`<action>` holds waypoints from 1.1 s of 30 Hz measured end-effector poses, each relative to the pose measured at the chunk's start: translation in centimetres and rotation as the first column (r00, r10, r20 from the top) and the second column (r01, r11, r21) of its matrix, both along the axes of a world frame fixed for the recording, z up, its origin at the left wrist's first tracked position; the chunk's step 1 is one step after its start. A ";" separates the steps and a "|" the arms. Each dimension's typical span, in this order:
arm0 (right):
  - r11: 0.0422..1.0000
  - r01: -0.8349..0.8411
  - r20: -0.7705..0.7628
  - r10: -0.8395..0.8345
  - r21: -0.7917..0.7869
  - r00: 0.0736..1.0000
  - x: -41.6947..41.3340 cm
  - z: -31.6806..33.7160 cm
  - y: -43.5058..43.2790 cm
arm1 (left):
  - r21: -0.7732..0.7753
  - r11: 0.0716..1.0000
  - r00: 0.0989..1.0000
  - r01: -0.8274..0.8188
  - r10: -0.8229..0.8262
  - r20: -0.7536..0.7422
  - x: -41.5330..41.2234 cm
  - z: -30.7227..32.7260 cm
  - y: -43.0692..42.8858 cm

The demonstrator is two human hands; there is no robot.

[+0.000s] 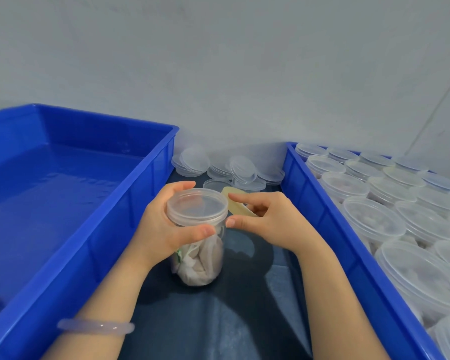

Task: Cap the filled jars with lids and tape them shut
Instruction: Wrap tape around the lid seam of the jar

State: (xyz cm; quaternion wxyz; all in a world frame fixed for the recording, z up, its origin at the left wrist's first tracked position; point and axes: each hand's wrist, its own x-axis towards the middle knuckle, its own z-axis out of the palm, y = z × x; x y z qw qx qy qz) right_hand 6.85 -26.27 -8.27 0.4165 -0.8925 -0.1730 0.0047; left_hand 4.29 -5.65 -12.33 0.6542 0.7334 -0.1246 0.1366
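While the left hand point(164, 224) is gripping the jar point(200, 263) just under its rim, thumb crossing the near side and fingers point(182, 185) curling round the far side, the jar is standing upright on the dark surface point(218, 320) directly below those fingers. It is packed with pale cloth pouches. A pale bangle point(96, 327) is riding on the left wrist, nearer than the fingers and apart from the work.

The lid point(196, 203) is sitting on the jar mouth and appearing level; whether it is fully seated cannot be told. Just right of the left fingers, the right hand point(268, 219) is curling round a cream tape roll point(235, 203). Its index finger is lying over the roll and its thumb is reaching to the lid's edge, touching or just short of it. No free tape end is showing.

Risks, as judged:
- If the lid is sitting unseated, tape laid now would be sealing over a gap.
- Because the left thumb is lying beside the seam between lid and jar, tape could be catching it.
- Because the grip is high and the base unheld, a sideways pull from the roll could be tilting the jar.

Beyond the fingers, loose lids point(218, 167) are lying heaped by the wall, where a swinging roll could be scattering them. A left crate point(130, 203) and a right crate point(330, 229) are flanking the hands, the right one holding rows of clear containers point(374, 219).
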 end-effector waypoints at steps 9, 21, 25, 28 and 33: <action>1.000 -0.020 -0.026 0.020 0.000 0.999 -0.2 0.5 0.4 | -0.321 0.917 0.937 0.237 -0.303 -0.174 -0.3 -0.4 -0.4; 0.996 0.054 -0.016 -0.056 -0.072 0.998 -0.9 1.6 1.0 | -0.290 0.954 0.981 0.073 -0.121 -0.150 0.1 -0.5 -1.3; 0.992 -0.077 -0.071 0.070 -0.102 0.995 -1.2 1.9 1.2 | -0.246 0.968 0.989 -0.046 0.009 -0.151 0.3 -0.4 -1.9; 0.986 -0.152 -0.235 0.131 -0.071 0.963 -1.7 2.5 -0.1 | -0.318 0.948 0.983 0.035 -0.090 -0.160 0.2 -0.1 -1.0; 0.987 -0.064 -0.111 0.048 -0.146 0.993 -2.4 3.5 -0.7 | -0.320 0.940 0.967 0.119 -0.183 -0.176 0.3 -0.3 -0.2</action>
